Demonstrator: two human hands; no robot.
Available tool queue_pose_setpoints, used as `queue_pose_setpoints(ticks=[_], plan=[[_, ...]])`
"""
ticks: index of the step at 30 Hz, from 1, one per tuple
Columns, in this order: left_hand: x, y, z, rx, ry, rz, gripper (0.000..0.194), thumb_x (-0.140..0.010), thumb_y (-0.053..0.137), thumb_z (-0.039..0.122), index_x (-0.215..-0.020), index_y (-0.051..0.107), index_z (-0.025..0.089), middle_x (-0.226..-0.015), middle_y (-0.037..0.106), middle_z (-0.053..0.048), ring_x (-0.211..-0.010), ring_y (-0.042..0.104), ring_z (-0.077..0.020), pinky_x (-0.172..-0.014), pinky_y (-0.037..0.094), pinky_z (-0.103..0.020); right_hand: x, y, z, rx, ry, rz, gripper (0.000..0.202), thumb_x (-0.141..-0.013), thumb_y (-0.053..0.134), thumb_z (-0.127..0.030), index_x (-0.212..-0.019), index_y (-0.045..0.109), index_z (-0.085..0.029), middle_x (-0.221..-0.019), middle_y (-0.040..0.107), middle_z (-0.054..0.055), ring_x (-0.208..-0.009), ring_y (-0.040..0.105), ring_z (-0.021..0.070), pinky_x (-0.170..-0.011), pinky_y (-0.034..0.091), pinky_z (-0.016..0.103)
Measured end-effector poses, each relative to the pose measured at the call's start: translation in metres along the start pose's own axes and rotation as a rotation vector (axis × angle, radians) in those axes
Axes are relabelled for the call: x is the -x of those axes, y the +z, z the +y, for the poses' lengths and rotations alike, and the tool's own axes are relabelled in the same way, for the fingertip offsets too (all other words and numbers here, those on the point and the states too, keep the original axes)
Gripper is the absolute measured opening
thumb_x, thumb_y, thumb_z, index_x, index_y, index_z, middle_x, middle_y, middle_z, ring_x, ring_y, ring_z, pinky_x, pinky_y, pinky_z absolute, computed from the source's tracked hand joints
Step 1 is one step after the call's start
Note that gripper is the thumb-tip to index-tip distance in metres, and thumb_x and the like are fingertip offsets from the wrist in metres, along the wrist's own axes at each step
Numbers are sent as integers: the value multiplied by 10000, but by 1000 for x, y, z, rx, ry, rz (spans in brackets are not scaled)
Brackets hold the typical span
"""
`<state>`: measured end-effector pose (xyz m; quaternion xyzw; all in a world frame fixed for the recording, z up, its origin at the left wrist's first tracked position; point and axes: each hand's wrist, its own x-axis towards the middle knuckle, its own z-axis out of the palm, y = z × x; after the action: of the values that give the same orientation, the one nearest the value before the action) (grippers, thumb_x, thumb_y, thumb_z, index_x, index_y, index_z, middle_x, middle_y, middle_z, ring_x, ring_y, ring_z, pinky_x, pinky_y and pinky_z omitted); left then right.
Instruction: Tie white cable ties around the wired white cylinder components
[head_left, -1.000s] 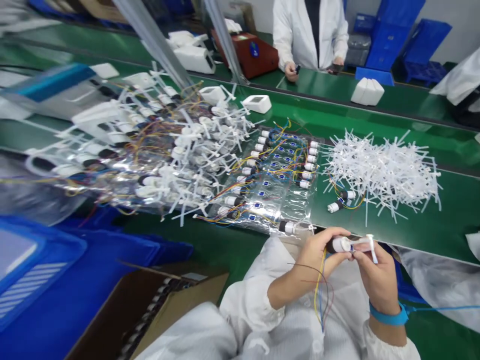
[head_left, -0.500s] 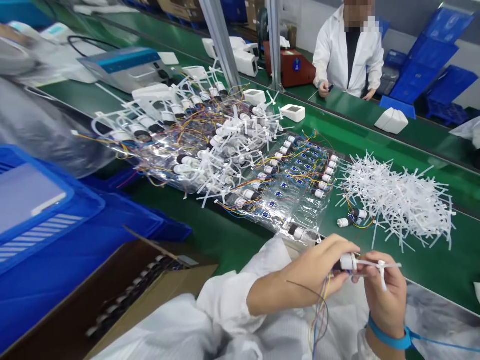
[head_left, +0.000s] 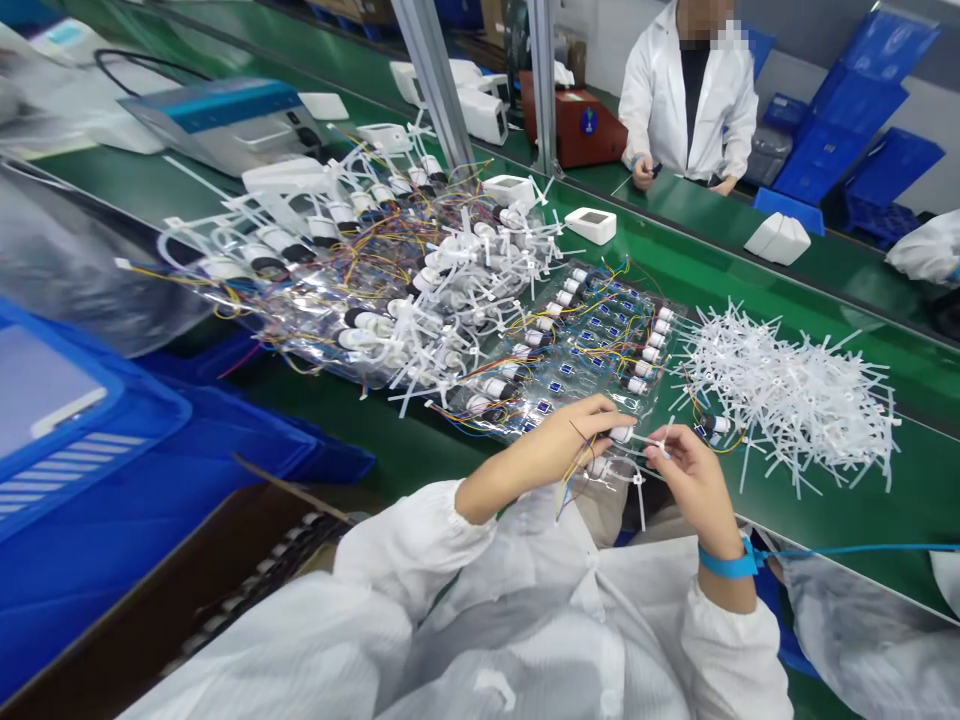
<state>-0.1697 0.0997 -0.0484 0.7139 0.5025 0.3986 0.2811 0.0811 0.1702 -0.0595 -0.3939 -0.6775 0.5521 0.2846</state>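
Observation:
Near the front edge of the green bench, my left hand (head_left: 555, 445) holds a small white and black cylinder (head_left: 621, 434) with coloured wires hanging from it. My right hand (head_left: 694, 475) pinches a white cable tie (head_left: 662, 446) that reaches from the cylinder. Just beyond my hands lies a clear plastic sheet (head_left: 616, 405) with rows of similar wired cylinders and small dark blue parts. A large heap of white cable ties (head_left: 795, 400) sits to the right, a wired cylinder (head_left: 716, 425) beside it.
More wired cylinders with ties (head_left: 442, 290) are piled at the left on plastic. Blue crates (head_left: 82, 570) and an open cardboard box (head_left: 135, 580) stand at the lower left. Metal posts (head_left: 436, 80) rise behind. Across the bench stands a person (head_left: 690, 100) in a white coat.
Both my hands have moved left and away from me with the cylinder and tie, over the plastic sheet's near edge. The view has shifted slightly.

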Motion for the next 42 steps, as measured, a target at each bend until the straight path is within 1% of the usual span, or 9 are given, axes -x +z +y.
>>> queue_pose_setpoints(ticks=[4,8,13,18,23,27,32,37,42], plan=[[6,-3,-10,-84,-12,-11,438,-1063,576,111,-1446,725,261,-1217,718,-89,-1029,714,-207,-940,575,-333,-7,7,6,161,9,-1,284,-995,771,-482,-1103,732,-223,-1052,760,53,-820,681,195,-752,549,309],[8,-2,-14,-158,-18,-17,430,-1057,609,78,-1449,677,240,-1242,721,-92,-1096,711,-235,-973,571,-360,-11,8,4,232,0,1,201,-995,762,-423,-1074,741,-239,-949,702,20,-768,638,184,-722,508,308],[11,-8,-24,-273,57,-47,310,-1079,650,151,-1368,719,240,-1271,769,-99,-1176,663,-274,-1051,555,-441,-10,4,-1,213,-54,-63,152,-986,764,-357,-1096,744,-255,-1047,691,33,-842,655,191,-745,530,309],[13,-23,-33,-263,132,-115,365,-1102,596,152,-1441,708,229,-1365,779,-112,-1258,626,-285,-1121,540,-466,-6,3,-3,229,-26,-71,149,-1001,715,-326,-1127,740,-251,-1070,725,46,-869,690,200,-789,559,328],[14,-30,-35,-187,143,-164,358,-1129,531,182,-1397,757,255,-1335,811,-100,-1227,694,-261,-1138,541,-446,-5,4,-4,223,45,-72,182,-999,715,-385,-1112,731,-243,-1069,752,56,-855,710,209,-787,570,340],[12,-30,-37,-173,143,-182,347,-1119,535,189,-1339,793,267,-1326,827,-84,-1231,719,-262,-1168,529,-448,-6,5,-8,309,69,-81,219,-1008,707,-451,-1061,729,-240,-1020,750,54,-798,689,211,-759,550,351],[11,-33,-35,-145,109,-166,354,-1112,546,180,-1354,792,258,-1330,827,-93,-1235,751,-253,-1175,542,-442,-7,8,-10,313,98,-88,238,-1002,705,-481,-1034,726,-246,-994,749,44,-850,695,227,-773,531,350],[14,-32,-34,-127,43,-138,382,-1130,506,200,-1402,763,273,-1358,817,-77,-1250,763,-239,-1151,577,-418,-6,15,-11,310,121,-47,272,-988,712,-508,-922,673,-247,-875,722,17,-810,667,223,-740,504,341],[29,-39,-35,-155,-93,-154,420,-1123,559,331,-1514,688,247,-1483,766,-97,-1349,739,-272,-1193,572,-441,7,1,-1,168,212,22,323,-950,762,-545,-1055,722,-242,-942,761,35,-879,706,236,-792,544,348]])
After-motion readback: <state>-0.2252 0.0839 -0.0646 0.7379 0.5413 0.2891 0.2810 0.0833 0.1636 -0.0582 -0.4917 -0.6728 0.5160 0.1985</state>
